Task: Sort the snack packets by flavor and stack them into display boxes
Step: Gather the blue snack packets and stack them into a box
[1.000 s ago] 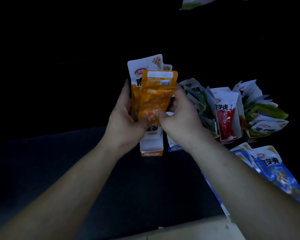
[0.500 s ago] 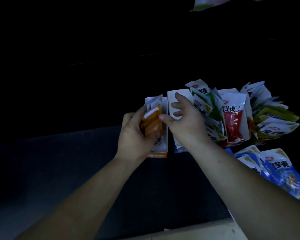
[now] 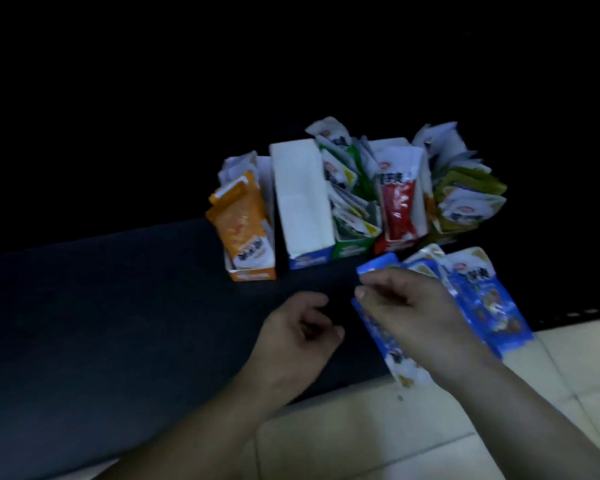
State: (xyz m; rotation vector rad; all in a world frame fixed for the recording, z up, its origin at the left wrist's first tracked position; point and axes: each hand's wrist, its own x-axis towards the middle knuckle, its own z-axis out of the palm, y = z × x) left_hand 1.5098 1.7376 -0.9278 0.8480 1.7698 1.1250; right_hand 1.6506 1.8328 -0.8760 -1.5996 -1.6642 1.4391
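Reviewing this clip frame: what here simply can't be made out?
Head view only.
1. Whether the right hand grips the blue packets or just rests on them: motion blur.
2. How many blue packets: the hand covers the pile.
3. Whether a box holds the yellow-green packets: they cover it.
4. Packet print: blurred, dim.
5. Anything beyond the blue box: darkness.

text: chinese print on red packet [image 3: 399, 199] | blue packet [image 3: 392, 351] | legibility: too blurred to read

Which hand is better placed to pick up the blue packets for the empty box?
Right, probably. The right hand is directly over the blue packets; the left hand hangs empty, farther from them.
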